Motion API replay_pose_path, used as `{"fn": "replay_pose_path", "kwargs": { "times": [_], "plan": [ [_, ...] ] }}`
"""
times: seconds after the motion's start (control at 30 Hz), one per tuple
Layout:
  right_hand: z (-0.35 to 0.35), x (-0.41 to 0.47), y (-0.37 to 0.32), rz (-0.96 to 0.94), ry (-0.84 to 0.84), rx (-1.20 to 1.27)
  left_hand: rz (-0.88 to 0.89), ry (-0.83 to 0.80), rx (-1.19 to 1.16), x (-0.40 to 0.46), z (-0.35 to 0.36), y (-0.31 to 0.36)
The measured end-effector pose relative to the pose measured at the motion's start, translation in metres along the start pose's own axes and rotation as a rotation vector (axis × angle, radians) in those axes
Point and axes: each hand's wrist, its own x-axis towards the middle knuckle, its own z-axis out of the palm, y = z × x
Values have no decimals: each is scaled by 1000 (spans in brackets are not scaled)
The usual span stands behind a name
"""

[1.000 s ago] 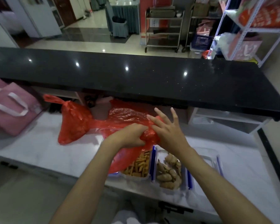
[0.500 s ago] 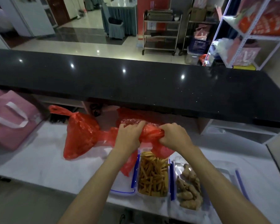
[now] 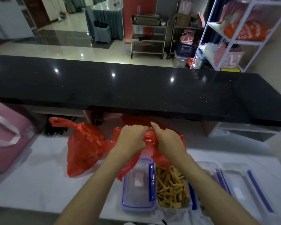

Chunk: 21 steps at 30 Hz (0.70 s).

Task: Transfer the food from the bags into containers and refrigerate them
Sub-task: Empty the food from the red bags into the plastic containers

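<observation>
1. Red bag plastic is bunched and gripped tightly between left hand and right hand, above the white desk.
2. Directly below, an open container is filled with fried sticks.
3. A blue-edged lid is laid beside it.
4. A second tied red bag is seen left.

red plastic bags, blue-trimmed clear containers, black speckled counter, pink tote
</observation>
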Motion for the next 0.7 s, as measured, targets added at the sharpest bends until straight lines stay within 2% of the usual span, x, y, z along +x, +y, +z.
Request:
{"fn": "replay_pose_path", "kwargs": {
  "times": [0.07,0.23,0.3,0.37,0.47,0.57,0.7],
  "plan": [
    [0,5,8,46,-30,-47,24,-15,82,-2,4,-20],
    [14,-2,22,41,74,-68,83,-84,193,-11,20,-59],
    [18,-3,27,45,59,-65,92,-57,220,-11,29,-70],
    [20,-7,32,64,3,-47,85,-30,203,-10,36,-75],
    [28,-10,46,86,-23,-78,93,-70,141,-7,45,-77],
    [37,-9,64,104,-52,-127,65,-112,176,0,54,-85],
    [44,-1,84,130,-35,-170,12,-63,178,15,67,-96]
  ]
}}
